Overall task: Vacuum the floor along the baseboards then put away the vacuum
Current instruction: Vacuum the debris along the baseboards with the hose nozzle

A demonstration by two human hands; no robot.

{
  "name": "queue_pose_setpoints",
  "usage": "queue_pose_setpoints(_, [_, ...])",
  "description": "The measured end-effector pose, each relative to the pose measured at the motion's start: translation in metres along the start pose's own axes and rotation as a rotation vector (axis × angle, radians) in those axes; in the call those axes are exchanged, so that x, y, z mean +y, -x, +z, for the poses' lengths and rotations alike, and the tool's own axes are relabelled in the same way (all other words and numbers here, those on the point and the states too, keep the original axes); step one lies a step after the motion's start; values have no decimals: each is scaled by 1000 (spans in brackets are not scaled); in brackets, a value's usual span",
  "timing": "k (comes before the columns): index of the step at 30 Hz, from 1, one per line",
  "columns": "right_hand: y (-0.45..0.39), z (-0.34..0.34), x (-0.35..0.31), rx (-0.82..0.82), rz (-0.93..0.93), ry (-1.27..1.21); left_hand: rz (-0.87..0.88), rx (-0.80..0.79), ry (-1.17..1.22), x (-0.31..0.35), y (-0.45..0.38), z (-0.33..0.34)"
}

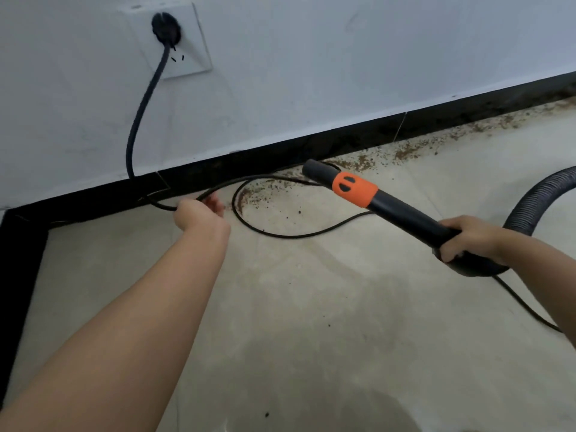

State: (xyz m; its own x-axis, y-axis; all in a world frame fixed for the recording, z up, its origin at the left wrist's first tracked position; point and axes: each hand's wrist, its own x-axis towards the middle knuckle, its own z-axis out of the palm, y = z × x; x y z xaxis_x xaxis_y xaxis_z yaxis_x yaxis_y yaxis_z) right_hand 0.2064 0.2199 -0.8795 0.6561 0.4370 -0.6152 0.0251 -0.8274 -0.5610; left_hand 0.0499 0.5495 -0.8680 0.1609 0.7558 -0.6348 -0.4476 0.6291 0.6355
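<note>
My left hand (199, 213) pinches the black power cord (296, 235) just off the floor, fingers curled round it near the dark baseboard (280, 151). My right hand (467, 236) grips the rear of the vacuum wand (389, 204), whose open tip hovers close to the baseboard, above the brown debris (405, 152) that runs off to the far right. The wand looks stiff and light, best held where I have it, behind the orange collar (353, 188). The cord is limp and will drag grit if pulled; it loops across the floor (311, 307) in front of the tip. The ribbed hose (536, 198) bends freely on the right. The plug (166, 26) seems fully seated in the wall socket (193, 51), though it is blurred. There is open floor on the near side; the corner at left hems me in.
</note>
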Motion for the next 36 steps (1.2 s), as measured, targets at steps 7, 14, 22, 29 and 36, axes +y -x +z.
queue_pose_setpoints(7, [-4,16,-38,-25,-72,-15,-15,-102,68,40,-10,-29])
queue_pose_setpoints(14, [-15,48,-57,-55,-57,17,274,89,-810,43,-32,-67])
queue_pose_setpoints(22, [-29,64,-47,-68,25,34,-202,-51,-1482,-15,-3,-82])
queue_pose_setpoints(29, [-36,60,-27,22,89,-50,273,-816,-2022,-106,19,-67])
queue_pose_setpoints(36, [-42,53,-13,75,80,-119,568,-942,-2111,-180,26,-70])
